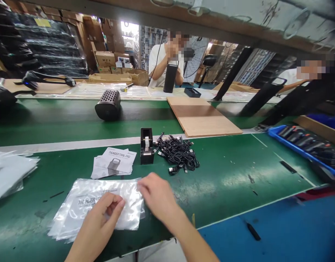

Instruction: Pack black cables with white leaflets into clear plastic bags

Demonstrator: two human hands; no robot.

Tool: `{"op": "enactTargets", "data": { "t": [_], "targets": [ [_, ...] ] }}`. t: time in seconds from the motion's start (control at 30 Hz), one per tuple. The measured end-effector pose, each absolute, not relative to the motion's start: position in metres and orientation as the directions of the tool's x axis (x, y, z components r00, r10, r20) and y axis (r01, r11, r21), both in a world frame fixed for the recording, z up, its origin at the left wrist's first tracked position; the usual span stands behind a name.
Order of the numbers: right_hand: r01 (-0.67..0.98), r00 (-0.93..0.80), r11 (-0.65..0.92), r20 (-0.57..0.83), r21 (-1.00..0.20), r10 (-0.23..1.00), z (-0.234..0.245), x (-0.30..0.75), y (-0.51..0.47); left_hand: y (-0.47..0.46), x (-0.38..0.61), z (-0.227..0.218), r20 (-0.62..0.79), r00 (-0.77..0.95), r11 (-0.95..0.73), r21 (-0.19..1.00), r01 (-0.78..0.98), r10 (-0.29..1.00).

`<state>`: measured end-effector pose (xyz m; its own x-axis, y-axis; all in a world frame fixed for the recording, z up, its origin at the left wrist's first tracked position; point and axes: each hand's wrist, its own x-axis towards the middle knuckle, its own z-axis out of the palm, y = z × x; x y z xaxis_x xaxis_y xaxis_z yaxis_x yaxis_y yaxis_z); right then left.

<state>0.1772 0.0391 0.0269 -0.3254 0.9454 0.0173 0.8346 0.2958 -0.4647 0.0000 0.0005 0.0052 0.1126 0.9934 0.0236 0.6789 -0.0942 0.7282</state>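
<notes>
A clear plastic bag point(82, 203) with a printed leaflet inside lies on the green table in front of me, on top of more such bags. My left hand point(100, 218) rests on the bag with its fingers curled and pinching the plastic. My right hand point(156, 196) presses on the bag's right edge, fingers bent down onto it. A stack of printed leaflets point(114, 162) lies just beyond the bag. A black tape dispenser point(147, 145) stands behind the leaflets, and a heap of black cables point(178, 153) lies to its right.
A black perforated speaker point(109, 104) lies on the green conveyor belt. A wooden board point(203, 116) rests across the belt. More plastic bags point(9, 173) lie at the left. A blue tray point(306, 145) of dark parts sits at right. Two people sit opposite.
</notes>
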Motion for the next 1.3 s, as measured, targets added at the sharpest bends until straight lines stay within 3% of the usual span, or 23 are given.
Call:
{"op": "enactTargets", "data": {
  "t": [0.1, 0.2, 0.27, 0.33, 0.4, 0.43, 0.53, 0.63, 0.73, 0.87, 1.0, 1.07, 1.13, 1.2, 1.3],
  "targets": [
    [0.967, -0.209, 0.216, 0.066, -0.134, 0.976, 0.037, 0.222, 0.05, 0.002, -0.006, -0.001, -0.01, 0.09, -0.057, 0.705, 0.707, 0.996],
    [0.958, -0.276, 0.278, 0.037, -0.067, 0.96, 0.04, 0.249, 0.054, 0.003, -0.006, -0.001, -0.029, 0.077, -0.035, 0.704, 0.71, 0.997],
    [0.932, -0.314, 0.321, 0.067, -0.168, 0.947, 0.041, 0.25, 0.051, 0.003, -0.004, 0.002, -0.053, 0.066, -0.009, 0.711, 0.703, 0.996],
    [0.82, -0.261, 0.299, 0.146, -0.488, 0.954, 0.04, 0.239, 0.043, 0.003, -0.002, 0.005, -0.078, 0.057, 0.016, 0.715, 0.699, 0.995],
    [0.455, -0.108, 0.151, 0.113, -0.877, 0.988, 0.038, 0.219, 0.033, 0.002, 0.0, 0.007, -0.095, 0.047, 0.036, 0.72, 0.693, 0.994],
    [0.213, -0.042, 0.04, 0.032, -0.976, 0.999, 0.035, 0.208, 0.029, 0.002, 0.001, 0.007, -0.102, 0.042, 0.045, 0.726, 0.686, 0.994],
    [-0.274, 0.015, -0.213, -0.225, -0.938, 0.974, 0.021, 0.178, 0.018, 0.001, 0.001, 0.007, -0.129, 0.03, 0.082, 0.776, 0.626, 0.991],
    [-0.405, 0.068, -0.261, -0.313, -0.876, 0.947, 0.006, 0.163, 0.014, 0.002, 0.001, 0.007, -0.122, -0.001, 0.105, 0.851, 0.515, 0.993],
    [-0.401, 0.128, -0.221, -0.293, -0.889, 0.947, -0.002, 0.158, 0.011, 0.002, 0.001, 0.009, -0.098, -0.028, 0.101, 0.894, 0.437, 0.995],
    [-0.306, 0.086, -0.176, -0.212, -0.935, 0.974, -0.001, 0.15, 0.007, 0.001, 0.001, 0.008, -0.024, -0.054, 0.043, 0.922, 0.384, 0.998],
    [0.069, -0.01, -0.017, -0.018, -0.997, 1.0, 0.013, 0.14, 0.009, 0.001, -0.002, 0.011, 0.051, -0.082, -0.012, 0.912, 0.409, 0.995],
    [0.25, -0.197, 0.191, 0.143, -0.949, 0.97, 0.024, 0.138, 0.013, 0.003, -0.004, 0.018, 0.082, -0.114, -0.026, 0.905, 0.426, 0.99],
    [0.307, -0.427, 0.417, 0.267, -0.856, 0.864, 0.036, 0.137, 0.02, 0.004, -0.007, 0.029, 0.106, -0.156, -0.032, 0.907, 0.421, 0.982],
    [0.324, -0.576, 0.566, 0.317, -0.758, 0.753, 0.047, 0.135, 0.028, 0.006, -0.011, 0.041, 0.107, -0.192, -0.023, 0.919, 0.394, 0.976],
    [0.401, -0.651, 0.686, 0.338, -0.607, 0.679, 0.065, 0.13, 0.044, 0.008, -0.017, 0.059, 0.109, -0.242, -0.023, 0.944, 0.33, 0.964]
  ]
}}
